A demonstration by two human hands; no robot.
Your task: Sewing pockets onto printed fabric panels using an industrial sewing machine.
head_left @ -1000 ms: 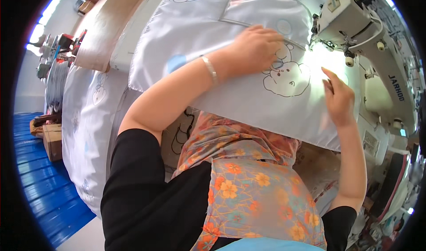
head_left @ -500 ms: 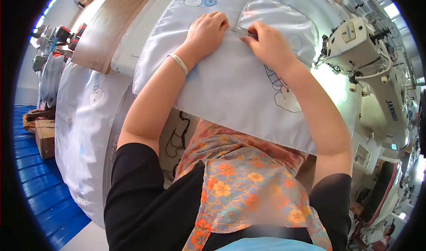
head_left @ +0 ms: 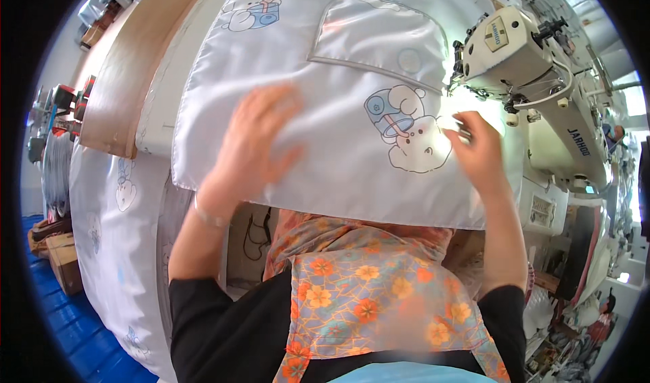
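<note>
A white satiny fabric panel (head_left: pixel 325 132) printed with cartoon puppies lies over the sewing table. Sewn onto it is a curved pocket-like patch (head_left: pixel 379 34) edged in grey. My left hand (head_left: pixel 261 136), blurred by motion, hovers over the panel's left part with its fingers apart and nothing in them. Near the lit needle area, my right hand (head_left: pixel 479 146) is closed round a small dark metal tool (head_left: pixel 464 134); most of it is hidden by the fingers. A puppy print (head_left: pixel 413 136) lies just left of that hand.
The sewing machine (head_left: pixel 514 51) stands at the right, its lamp glaring on the cloth. More printed fabric (head_left: pixel 115 227) hangs at the left beside a wooden board (head_left: pixel 128 71). A cardboard box (head_left: pixel 63 261) sits over the blue floor (head_left: pixel 68 315).
Both hands have left the patch's lower left corner: the left came back toward me and opened, the right moved right and nearer with the tool. The view shifted too.
</note>
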